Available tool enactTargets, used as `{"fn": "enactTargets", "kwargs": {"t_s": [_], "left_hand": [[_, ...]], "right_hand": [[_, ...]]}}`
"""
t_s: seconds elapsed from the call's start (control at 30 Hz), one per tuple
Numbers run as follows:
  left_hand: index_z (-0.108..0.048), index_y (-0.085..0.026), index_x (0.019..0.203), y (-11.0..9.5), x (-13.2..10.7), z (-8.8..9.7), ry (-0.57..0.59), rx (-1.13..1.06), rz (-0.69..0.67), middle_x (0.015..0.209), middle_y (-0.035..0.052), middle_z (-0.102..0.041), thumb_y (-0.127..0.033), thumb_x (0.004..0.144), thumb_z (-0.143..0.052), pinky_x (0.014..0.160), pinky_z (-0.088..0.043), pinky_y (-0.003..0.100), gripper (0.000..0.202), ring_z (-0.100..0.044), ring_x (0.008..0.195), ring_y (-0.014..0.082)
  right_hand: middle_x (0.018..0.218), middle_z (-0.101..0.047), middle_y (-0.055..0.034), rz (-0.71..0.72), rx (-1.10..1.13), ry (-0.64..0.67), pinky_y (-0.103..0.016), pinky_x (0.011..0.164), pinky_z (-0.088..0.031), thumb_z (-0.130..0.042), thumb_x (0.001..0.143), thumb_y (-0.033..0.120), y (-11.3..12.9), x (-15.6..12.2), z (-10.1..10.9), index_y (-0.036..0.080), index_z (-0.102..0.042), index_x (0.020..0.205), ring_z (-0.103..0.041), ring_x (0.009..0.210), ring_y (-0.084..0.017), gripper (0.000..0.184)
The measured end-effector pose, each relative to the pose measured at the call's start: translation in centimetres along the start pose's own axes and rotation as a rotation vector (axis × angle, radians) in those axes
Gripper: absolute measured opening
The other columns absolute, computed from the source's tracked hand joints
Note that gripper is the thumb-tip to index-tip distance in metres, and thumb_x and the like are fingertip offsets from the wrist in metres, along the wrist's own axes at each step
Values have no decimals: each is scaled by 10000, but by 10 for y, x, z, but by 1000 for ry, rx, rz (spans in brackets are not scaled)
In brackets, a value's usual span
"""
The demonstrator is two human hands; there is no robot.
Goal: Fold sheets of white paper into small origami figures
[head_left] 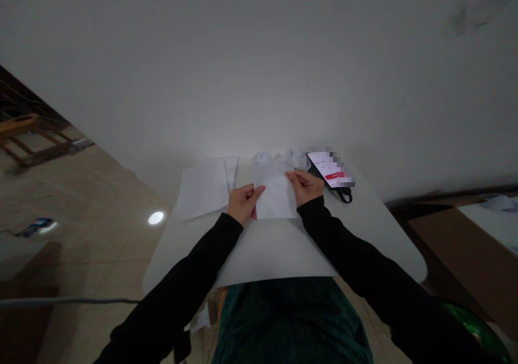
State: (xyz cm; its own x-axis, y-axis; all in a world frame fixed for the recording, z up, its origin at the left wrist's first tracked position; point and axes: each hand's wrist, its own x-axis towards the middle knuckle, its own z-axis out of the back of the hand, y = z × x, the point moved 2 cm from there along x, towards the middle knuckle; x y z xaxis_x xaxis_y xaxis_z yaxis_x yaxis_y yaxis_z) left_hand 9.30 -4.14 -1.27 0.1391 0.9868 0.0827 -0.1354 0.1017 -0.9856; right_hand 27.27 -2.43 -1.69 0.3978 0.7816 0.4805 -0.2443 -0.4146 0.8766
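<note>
Between my hands is a white sheet of paper [275,197], held above the white table [279,251]. My left hand [244,203] pinches its left edge, thumb on top. At the upper right edge, my right hand [304,185] grips the paper between thumb and fingers. Several more white sheets [204,189] lie on the table to the left of my left hand. Behind the held sheet sit some crumpled or folded white paper pieces [283,156], partly hidden by it.
A phone [329,169] with a lit screen rests right of my right hand, a black strap [346,194] beside it. The grey wall [259,73] rises directly behind the table. Cardboard [465,240] is at the right, a wooden stool [28,129] at far left.
</note>
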Motion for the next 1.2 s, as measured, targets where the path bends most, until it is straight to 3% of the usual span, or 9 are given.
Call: {"fn": "enactTargets", "kwargs": {"t_s": [0.2, 0.4, 0.57, 0.67, 0.8, 0.9, 1.0, 1.1, 1.2], "left_hand": [[-574, -127, 738, 1, -1, -6, 168, -99, 102, 440, -23, -560, -532, 686, -659, 291, -380, 185, 417, -533, 321, 116], [-594, -123, 720, -1, 0, -3, 144, -71, 106, 373, -47, -507, -508, 700, -661, 287, -327, 165, 391, -415, 252, 59], [-616, -112, 857, -2, 6, 5, 246, -53, 46, 523, 0, -613, -423, 601, -765, 402, -435, 185, 430, -583, 438, 111], [-615, -129, 805, -2, 7, 10, 224, 28, -5, 486, -23, -578, -456, 679, -698, 378, -391, 175, 360, -531, 396, 89], [-521, -147, 548, 0, 5, 12, 34, 49, -15, 373, -41, -459, -530, 765, -576, 312, -272, 185, 443, -411, 310, 73], [-483, -147, 507, 4, 7, 13, -95, 10, -36, 393, -47, -429, -526, 736, -610, 323, -233, 183, 460, -371, 337, 57], [-460, -149, 510, 6, 12, 18, -184, -31, -55, 408, -55, -397, -547, 728, -605, 343, -216, 182, 477, -333, 362, 47], [-483, -140, 532, 9, 15, 23, -237, -72, -65, 453, -42, -430, -579, 712, -599, 364, -232, 186, 489, -332, 396, 46], [-480, -138, 527, 12, 15, 23, -243, -84, -61, 457, -38, -428, -592, 695, -608, 364, -227, 187, 501, -324, 401, 45]], "right_hand": [[502, -551, 33, -40, 7, -132, -247, 483, -370, -649, 679, 435, 4, 9, 7, 150, -682, 665, -453, 478, -103, 287], [488, -520, 39, -38, 6, -202, -241, 471, -362, -652, 667, 437, 0, 14, 11, 149, -671, 652, -430, 465, -95, 289], [502, -527, 34, -82, 61, -186, -245, 482, -372, -666, 648, 432, -5, 17, 12, 140, -667, 657, -445, 476, -100, 291], [469, -483, 48, -97, 56, -43, -242, 466, -348, -672, 638, 439, -6, 12, 6, 149, -637, 597, -413, 455, -90, 295], [476, -499, 46, -114, 90, 191, -232, 441, -341, -669, 661, 448, -6, -2, -7, 151, -635, 615, -421, 441, -87, 302], [501, -543, 49, -138, 145, 280, -227, 404, -362, -612, 742, 438, -2, -11, -10, 165, -643, 977, -426, 400, -93, 362], [781, -672, -16, 15, 103, 400, -243, 468, -460, -458, 865, 357, 5, -13, -7, 240, -461, 1289, -522, 484, -106, 439], [1129, -624, -68, 279, 54, 594, -274, 642, -532, -405, 876, 237, 9, -12, -5, 258, -587, 1158, -630, 812, -145, 336], [1192, -576, -67, 373, 88, 707, -285, 718, -539, -476, 819, 158, 4, -10, -7, 250, -657, 1045, -590, 1037, -182, 303]]}}
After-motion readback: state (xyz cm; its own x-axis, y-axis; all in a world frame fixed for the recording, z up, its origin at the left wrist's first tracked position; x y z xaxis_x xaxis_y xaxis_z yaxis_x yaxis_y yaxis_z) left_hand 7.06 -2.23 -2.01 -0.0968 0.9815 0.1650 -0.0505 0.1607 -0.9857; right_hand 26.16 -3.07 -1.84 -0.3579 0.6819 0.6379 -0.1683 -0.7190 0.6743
